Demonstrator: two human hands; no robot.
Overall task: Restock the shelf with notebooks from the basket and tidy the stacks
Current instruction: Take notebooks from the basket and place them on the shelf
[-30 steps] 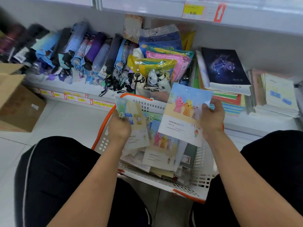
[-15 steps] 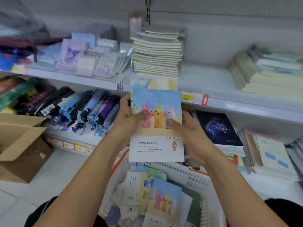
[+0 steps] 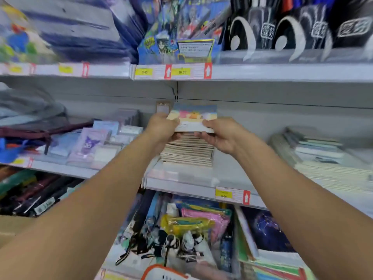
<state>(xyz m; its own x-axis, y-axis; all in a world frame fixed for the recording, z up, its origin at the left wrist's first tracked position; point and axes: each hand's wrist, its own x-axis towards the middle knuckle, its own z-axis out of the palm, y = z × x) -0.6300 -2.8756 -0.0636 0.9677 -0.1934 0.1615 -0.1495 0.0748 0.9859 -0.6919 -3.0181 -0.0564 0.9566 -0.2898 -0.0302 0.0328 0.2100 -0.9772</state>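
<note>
Both my hands hold a few thin notebooks with a blue, pink and yellow cartoon cover, lying flat just over the notebook stack on the middle shelf. My left hand grips their left edge, thumb on top. My right hand grips the right edge the same way. Only the orange-and-white rim of the basket shows at the bottom edge.
Small character notepads stand left of the stack, and a wider pile of notebooks lies to its right. Above is a shelf with boxed goods. Below are umbrellas, pouches and a dark star-pattern notebook.
Both hands have lifted the cartoon notebooks from in front of my chest up and forward to the middle shelf, tipping them flat over the stack. The view has swung upward.
</note>
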